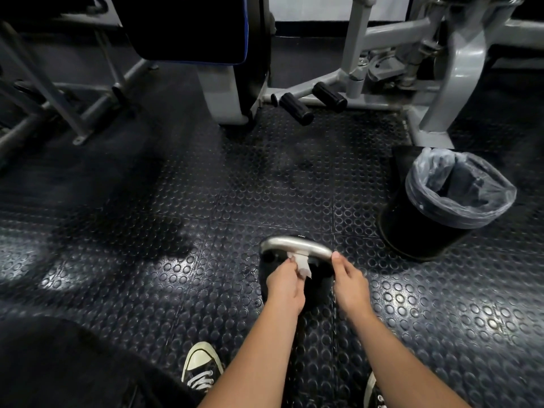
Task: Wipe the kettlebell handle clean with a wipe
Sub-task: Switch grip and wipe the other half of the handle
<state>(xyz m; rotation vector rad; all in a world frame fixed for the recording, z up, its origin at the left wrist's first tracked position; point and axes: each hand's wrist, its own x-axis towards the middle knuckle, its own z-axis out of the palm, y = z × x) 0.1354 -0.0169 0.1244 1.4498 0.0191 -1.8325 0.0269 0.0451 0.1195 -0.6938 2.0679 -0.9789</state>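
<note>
A black kettlebell [316, 279] stands on the studded rubber floor just ahead of my feet, its shiny metal handle [297, 244] arching across the top. My left hand [287, 282] pinches a small white wipe [301, 265] and holds it against the underside of the handle near its middle. My right hand [348, 282] grips the handle's right end, thumb on top. Both hands hide most of the kettlebell's body.
A black bin [424, 228] lined with a clear bag stands to the right of the kettlebell. Grey gym machine frames [459, 81] with black foot pegs [295, 108] and a dark padded seat [188, 28] stand farther ahead. My sneakers [201, 368] are at the bottom.
</note>
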